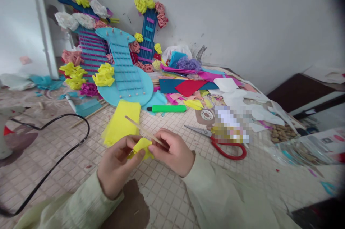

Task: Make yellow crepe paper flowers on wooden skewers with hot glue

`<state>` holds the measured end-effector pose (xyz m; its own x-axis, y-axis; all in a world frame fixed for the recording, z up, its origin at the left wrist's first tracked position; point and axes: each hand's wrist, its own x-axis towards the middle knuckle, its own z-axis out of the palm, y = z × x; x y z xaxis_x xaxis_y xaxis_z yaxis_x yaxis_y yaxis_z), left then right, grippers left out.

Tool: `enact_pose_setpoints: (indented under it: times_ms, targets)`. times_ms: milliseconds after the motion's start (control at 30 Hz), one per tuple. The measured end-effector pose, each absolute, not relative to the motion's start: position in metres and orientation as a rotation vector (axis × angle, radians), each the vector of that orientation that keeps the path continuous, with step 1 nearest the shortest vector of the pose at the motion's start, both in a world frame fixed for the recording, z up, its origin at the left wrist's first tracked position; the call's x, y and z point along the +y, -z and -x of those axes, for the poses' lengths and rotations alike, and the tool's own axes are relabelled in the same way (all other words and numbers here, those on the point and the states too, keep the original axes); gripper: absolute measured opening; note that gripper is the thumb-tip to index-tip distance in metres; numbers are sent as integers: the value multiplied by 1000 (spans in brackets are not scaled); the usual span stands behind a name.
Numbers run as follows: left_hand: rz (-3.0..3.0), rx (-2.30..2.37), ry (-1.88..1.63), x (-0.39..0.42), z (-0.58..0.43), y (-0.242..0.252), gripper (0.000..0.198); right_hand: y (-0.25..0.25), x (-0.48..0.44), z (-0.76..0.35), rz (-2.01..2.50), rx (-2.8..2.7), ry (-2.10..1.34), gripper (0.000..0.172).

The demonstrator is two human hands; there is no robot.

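Between my two hands is a small folded piece of yellow crepe paper [142, 145]. My left hand [117, 162] pinches it between thumb and fingers. My right hand [172, 151] grips a thin wooden stick [140, 127] that slants up to the left, and its thumb and fingertip touch the paper's right edge. Just beyond them lies a stack of yellow crepe paper sheets [124, 119]. Red-handled scissors [228, 151] rest open to the right of my right hand. A green marker [169, 108] lies behind the hands.
A light-blue guitar-shaped craft [126, 74] leans at the back, with yellow paper flowers [104, 74] beside it. A black cord [58, 162] loops over the left side from a glue gun [7, 132]. Paper scraps [239, 97] and a bag of pebbles [281, 133] occupy the right.
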<state>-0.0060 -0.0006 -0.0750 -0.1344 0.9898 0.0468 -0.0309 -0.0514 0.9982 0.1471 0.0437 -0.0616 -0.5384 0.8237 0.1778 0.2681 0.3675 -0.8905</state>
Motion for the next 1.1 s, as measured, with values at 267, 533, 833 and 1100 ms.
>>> enact_pose_setpoints:
  times_ms: [267, 533, 833, 1100]
  targets:
    - [-1135, 1235, -1352, 1, 8, 80, 11, 62, 43, -147, 939, -1954, -1055, 11]
    - [-1222, 1478, -1290, 5, 15, 89, 18, 67, 45, -146, 936, -1982, -978, 10]
    - [-1051, 1434, -1294, 2, 8, 77, 14, 67, 45, -145, 916, -2018, -984, 11]
    - [-885, 1409, -1372, 8, 13, 75, 20, 61, 52, -157, 861, -2204, -740, 23]
